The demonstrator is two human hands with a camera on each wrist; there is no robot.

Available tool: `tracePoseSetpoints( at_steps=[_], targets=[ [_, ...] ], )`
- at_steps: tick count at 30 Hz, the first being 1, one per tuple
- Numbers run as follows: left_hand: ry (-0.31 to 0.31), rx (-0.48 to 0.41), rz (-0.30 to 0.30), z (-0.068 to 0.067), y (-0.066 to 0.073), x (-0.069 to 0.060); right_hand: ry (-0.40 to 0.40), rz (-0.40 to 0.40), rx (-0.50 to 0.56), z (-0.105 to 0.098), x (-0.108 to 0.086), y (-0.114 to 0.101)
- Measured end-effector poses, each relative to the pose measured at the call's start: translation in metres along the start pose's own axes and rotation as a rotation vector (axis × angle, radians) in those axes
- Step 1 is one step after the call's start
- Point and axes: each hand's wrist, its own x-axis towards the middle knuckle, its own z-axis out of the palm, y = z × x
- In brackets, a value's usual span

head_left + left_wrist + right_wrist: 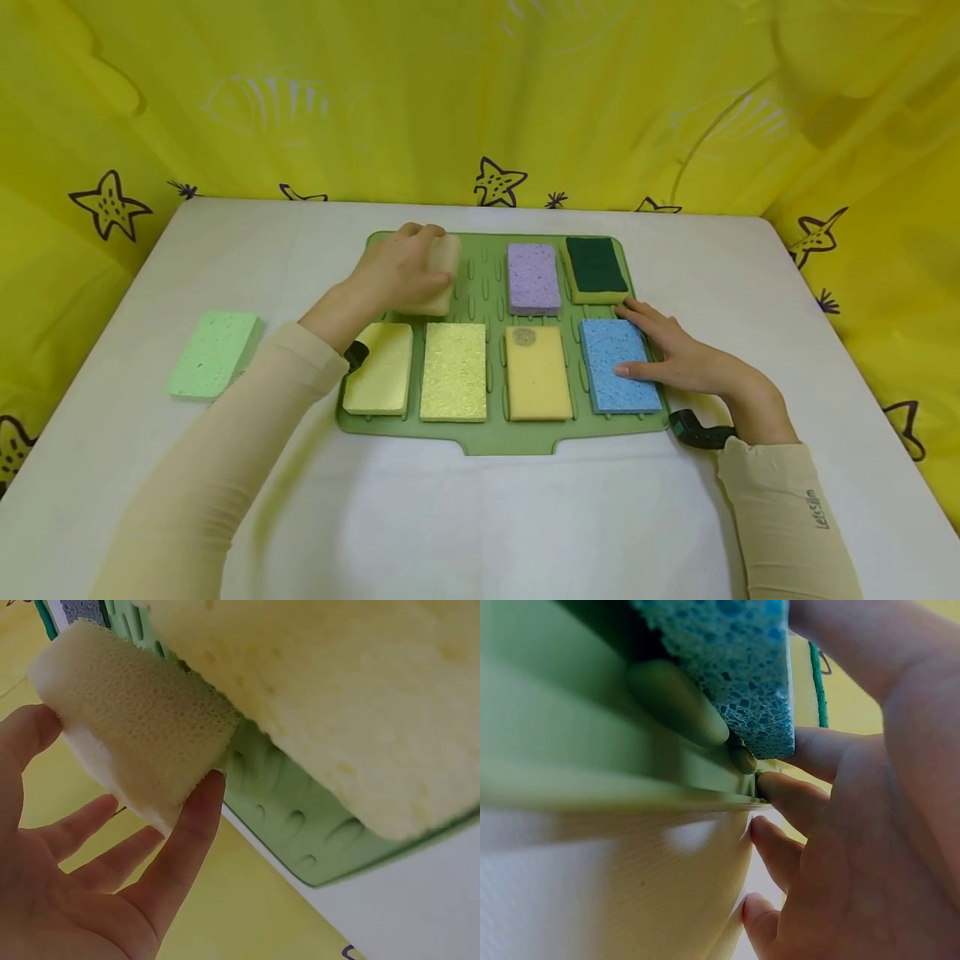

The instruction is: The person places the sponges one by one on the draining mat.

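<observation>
My left hand (401,267) grips a cream porous sponge (444,265) at the back left of a green ridged mat (510,439). In the left wrist view the thumb and fingers hold this cream sponge (142,712) by its edges, tilted. My right hand (682,358) rests at the mat's right edge. Its thumb lies on top of a blue sponge (618,379), while the other fingers extend along the far right side of it. In the right wrist view the blue sponge (735,682) sits between the thumb and the mat, with fingertips at the mat's rim.
Also on the mat are a purple sponge (533,279), a yellow sponge with a dark green pad (596,267), a tan sponge (538,379), a yellow sponge (454,375) and a pale yellow one (382,375). A light green sponge (213,354) lies left on the white table (600,525).
</observation>
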Motion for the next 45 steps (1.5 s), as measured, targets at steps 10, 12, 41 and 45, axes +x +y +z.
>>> tracePoseSetpoints(
  at_steps=[10, 12, 41, 45],
  targets=[
    [-0.052, 0.015, -0.015, 0.007, 0.018, 0.009, 0.0, -0.002, -0.006, 0.0, -0.001, -0.002],
    [-0.052, 0.026, -0.013, 0.008, 0.022, 0.01, 0.0, -0.002, -0.008, 0.0, -0.001, -0.001],
    [-0.092, -0.042, -0.095, 0.02, 0.033, 0.016, -0.007, 0.007, -0.015, 0.0, -0.001, -0.003],
    [-0.096, -0.062, -0.102, 0.018, 0.031, 0.016, -0.01, 0.013, -0.015, 0.0, -0.001, -0.003]
  ],
)
